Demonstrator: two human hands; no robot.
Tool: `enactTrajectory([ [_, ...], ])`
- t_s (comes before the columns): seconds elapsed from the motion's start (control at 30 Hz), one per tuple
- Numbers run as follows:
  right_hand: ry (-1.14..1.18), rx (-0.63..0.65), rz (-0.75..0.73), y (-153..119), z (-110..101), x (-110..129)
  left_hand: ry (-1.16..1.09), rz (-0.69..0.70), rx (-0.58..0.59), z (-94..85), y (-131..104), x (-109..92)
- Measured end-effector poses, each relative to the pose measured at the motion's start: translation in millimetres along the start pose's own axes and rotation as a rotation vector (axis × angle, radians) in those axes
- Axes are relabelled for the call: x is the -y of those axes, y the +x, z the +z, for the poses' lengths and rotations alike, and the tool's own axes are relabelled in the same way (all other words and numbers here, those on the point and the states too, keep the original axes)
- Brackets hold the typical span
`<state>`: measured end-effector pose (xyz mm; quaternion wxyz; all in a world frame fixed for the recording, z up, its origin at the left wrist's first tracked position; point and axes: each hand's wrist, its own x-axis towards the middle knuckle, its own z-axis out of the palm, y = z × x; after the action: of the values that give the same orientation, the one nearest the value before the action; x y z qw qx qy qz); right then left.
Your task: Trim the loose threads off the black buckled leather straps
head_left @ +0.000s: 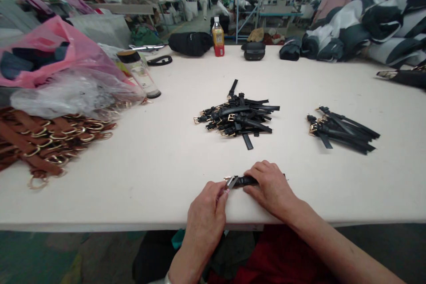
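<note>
Near the front of the table, a black strap with a gold buckle [245, 180] lies flat. My right hand [269, 185] is closed over its right part, which hides much of it. My left hand [208, 206] grips small thread snips [231, 182], whose silver blades are at the buckle end of the strap. Whether the blades touch the strap I cannot tell. Beyond my hands lies a loose pile of similar black buckle straps [239, 115]. A smaller bunch of black straps [342, 131] rests to the right.
Brown straps with gold rings [49, 142] cover the left side, beside a pink plastic bag [76, 53] and a clear bottle [143, 75]. Along the far edge stand a drink bottle [218, 37] and a black case [253, 51]. Dark and white bundles [353, 31] are heaped at the far right.
</note>
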<state>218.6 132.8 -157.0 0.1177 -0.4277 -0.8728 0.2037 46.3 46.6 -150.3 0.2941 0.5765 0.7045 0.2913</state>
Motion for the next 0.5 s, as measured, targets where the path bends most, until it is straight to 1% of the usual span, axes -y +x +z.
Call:
enactTrajectory([
  [0.1, 0.035, -0.021, 0.032, -1.0, 4.2, 2.3, -0.020, -0.002, 0.005, 0.5, -0.4, 0.6],
  [0.2, 0.108, -0.054, 0.063, -4.6, 6.5, 2.5, -0.070, -0.008, 0.010, -2.2, -2.5, 2.3],
  [0.27, 0.107, -0.070, 0.071, -6.9, 8.0, 2.6, -0.100, -0.016, -0.004, -4.5, -5.2, 3.7],
  [0.37, 0.090, -0.096, 0.037, -12.1, 11.5, 3.4, -0.124, -0.027, -0.029, -6.7, -11.1, 6.1],
  [0.5, 0.116, -0.177, -0.038, -23.2, 17.4, 4.6, -0.130, -0.030, -0.003, -5.7, -18.7, 7.8],
])
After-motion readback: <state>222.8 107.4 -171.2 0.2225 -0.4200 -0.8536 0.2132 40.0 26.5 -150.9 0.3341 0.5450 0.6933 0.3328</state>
